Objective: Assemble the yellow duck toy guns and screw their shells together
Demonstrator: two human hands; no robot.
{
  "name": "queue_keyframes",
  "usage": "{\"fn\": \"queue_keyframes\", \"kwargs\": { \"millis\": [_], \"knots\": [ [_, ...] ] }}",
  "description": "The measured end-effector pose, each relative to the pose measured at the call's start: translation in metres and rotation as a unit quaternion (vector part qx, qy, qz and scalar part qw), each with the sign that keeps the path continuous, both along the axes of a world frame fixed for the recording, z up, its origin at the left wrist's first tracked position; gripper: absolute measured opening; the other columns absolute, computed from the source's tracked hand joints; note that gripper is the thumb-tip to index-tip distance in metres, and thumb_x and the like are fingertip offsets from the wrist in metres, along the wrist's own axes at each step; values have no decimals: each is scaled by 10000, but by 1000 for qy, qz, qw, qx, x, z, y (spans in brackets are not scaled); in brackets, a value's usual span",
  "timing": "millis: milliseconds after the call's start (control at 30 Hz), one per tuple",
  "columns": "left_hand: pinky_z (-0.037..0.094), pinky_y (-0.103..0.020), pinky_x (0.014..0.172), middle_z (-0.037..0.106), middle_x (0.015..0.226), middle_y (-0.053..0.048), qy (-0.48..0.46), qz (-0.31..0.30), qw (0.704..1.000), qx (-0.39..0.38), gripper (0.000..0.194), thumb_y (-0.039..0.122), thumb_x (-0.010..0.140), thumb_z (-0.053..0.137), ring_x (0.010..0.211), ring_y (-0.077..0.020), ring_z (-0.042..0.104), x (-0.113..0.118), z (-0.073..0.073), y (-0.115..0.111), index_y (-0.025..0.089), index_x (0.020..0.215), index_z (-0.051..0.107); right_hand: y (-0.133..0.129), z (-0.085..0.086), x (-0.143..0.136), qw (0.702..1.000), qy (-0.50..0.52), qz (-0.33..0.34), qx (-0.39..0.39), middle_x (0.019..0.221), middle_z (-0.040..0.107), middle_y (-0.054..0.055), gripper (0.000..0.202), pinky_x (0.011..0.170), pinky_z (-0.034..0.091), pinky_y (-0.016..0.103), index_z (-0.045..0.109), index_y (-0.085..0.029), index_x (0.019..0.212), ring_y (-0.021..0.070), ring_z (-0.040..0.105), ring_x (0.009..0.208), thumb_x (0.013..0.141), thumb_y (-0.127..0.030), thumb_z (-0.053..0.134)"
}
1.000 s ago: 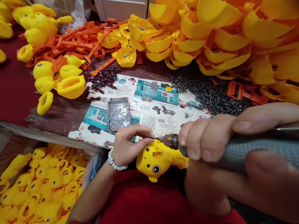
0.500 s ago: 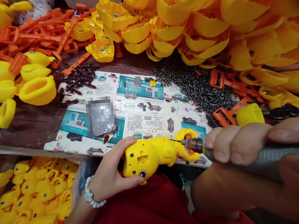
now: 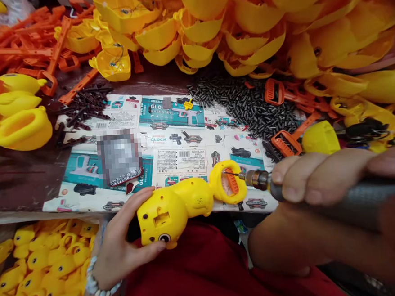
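My left hand point(image 3: 126, 243), with a beaded bracelet at the wrist, grips the head end of a yellow duck toy point(image 3: 192, 195) between thumb and fingers. The toy lies sideways over the table's front edge, its screw holes and a rectangular slot facing up. At its right end is a ring handle with an orange grip inside. My right hand point(image 3: 311, 180) is wrapped round a grey power screwdriver point(image 3: 343, 203), held level. Its bit points left and overlaps the ring handle in view; whether it touches is unclear.
Printed cardboard point(image 3: 181, 165) covers the table, with a blurred rectangular item point(image 3: 120, 158) on it. Dark screws point(image 3: 258, 107) are heaped behind. Yellow shells point(image 3: 202, 26) pile up at the back, orange parts point(image 3: 25, 52) at the back left. A box of yellow ducks point(image 3: 47, 271) sits below left.
The left hand and duck toy have shifted left. The screwdriver bit, earlier at the toy's body near the handle, now is over the ring handle. The whole view has shifted slightly.
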State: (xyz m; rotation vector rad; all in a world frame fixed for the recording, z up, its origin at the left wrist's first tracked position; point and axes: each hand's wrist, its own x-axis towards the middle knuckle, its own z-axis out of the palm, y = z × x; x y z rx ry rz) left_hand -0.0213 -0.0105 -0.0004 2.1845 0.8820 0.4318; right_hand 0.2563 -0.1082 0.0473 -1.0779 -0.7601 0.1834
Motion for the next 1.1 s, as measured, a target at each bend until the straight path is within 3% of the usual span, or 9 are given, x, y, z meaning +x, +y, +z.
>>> {"fn": "queue_keyframes", "kwargs": {
  "millis": [200,467,800,933,1000,1100],
  "knots": [
    [491,-468,986,572,1300,-93,59,33,997,22,632,437,795,649,1154,-301,579,-1,5,0,303,1363,407,18,-1,5,999,28,17,3,611,496,-40,255,446,480,315,505,-269,852,158,551,519,727,-365,706],
    [479,-470,1004,576,1280,-120,42,32,998,20,652,423,772,675,1126,-305,594,0,3,-2,255,1350,426,58,-8,0,994,74,38,74,461,466,-74,119,362,383,261,527,-200,776,102,408,332,681,-184,595],
    [470,-411,1025,564,1305,-122,-50,-15,996,66,709,390,736,734,1178,-290,562,0,-7,1,237,1359,432,59,-16,-2,993,78,68,54,457,461,-77,92,377,386,253,500,-199,689,94,426,353,667,-161,580],
    [463,-424,1029,559,1309,-124,-65,-15,996,58,718,385,727,746,1185,-297,555,0,-9,1,233,1356,436,58,-19,-4,994,76,42,62,463,464,-80,100,394,403,252,485,-195,703,93,428,363,685,-178,582],
    [462,-431,1030,559,1303,-125,-71,15,996,44,688,379,729,747,1182,-297,557,6,-10,-6,231,1333,454,61,-19,-7,994,77,19,78,472,474,-85,102,409,417,248,479,-201,729,90,426,371,699,-171,572],
    [515,-410,959,556,1274,-133,-84,128,988,3,606,404,763,712,1156,-286,574,26,-13,-24,219,1282,462,70,-14,-13,989,65,-24,131,487,498,-88,120,404,416,241,495,-211,762,89,420,370,693,-145,568]
  ]
}}
